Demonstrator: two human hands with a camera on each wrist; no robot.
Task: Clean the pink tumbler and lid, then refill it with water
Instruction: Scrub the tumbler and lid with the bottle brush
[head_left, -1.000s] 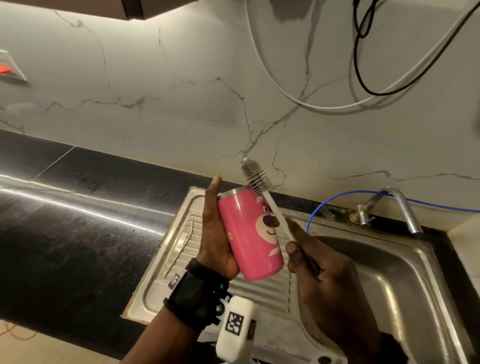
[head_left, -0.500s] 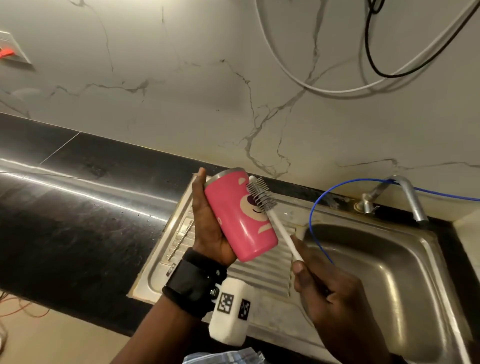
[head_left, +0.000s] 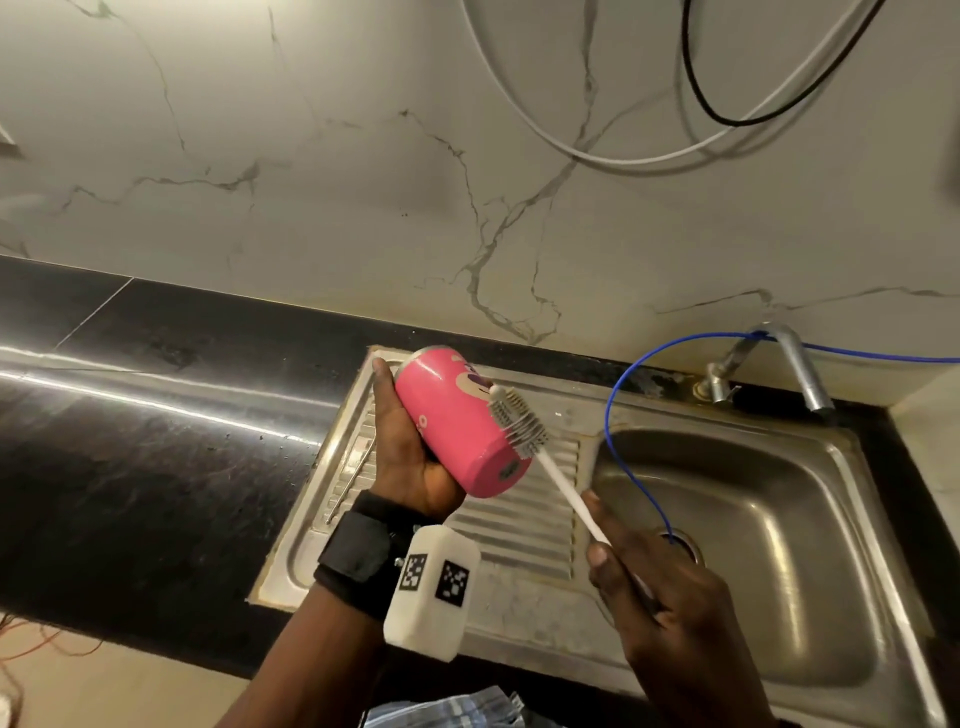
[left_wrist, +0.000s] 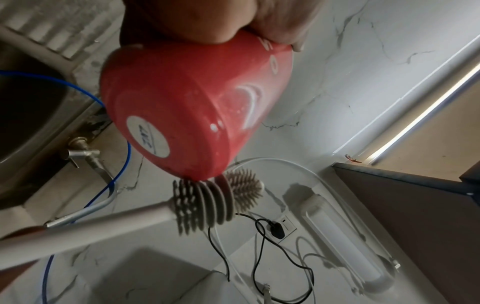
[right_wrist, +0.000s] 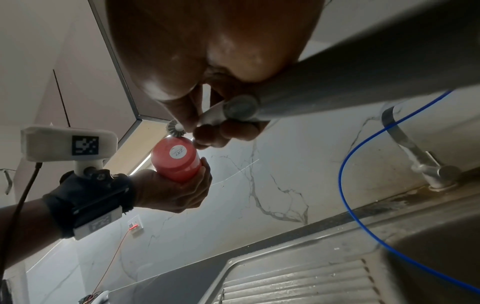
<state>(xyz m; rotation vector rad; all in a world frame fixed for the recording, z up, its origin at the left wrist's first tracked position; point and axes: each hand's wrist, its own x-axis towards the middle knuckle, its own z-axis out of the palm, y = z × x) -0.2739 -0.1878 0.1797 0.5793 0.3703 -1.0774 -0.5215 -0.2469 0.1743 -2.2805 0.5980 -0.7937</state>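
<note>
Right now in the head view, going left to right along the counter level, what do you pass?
Black countertop → left hand → pink tumbler → brush head → right hand → tap.

A home kitchen, steel sink (head_left: 810, 519) with ribbed drainboard (head_left: 519, 519) set in a black stone counter (head_left: 130, 441), tap (head_left: 795, 364) behind, marble-veined wall (head_left: 363, 182), cabinets (left_wrist: 415, 216) overhead

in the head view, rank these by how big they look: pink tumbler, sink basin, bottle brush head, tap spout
1. Sink basin, by far the largest.
2. Pink tumbler.
3 and 4. Tap spout and bottle brush head look about alike; the spout stands farther from the camera, so I would not rank them.
</note>
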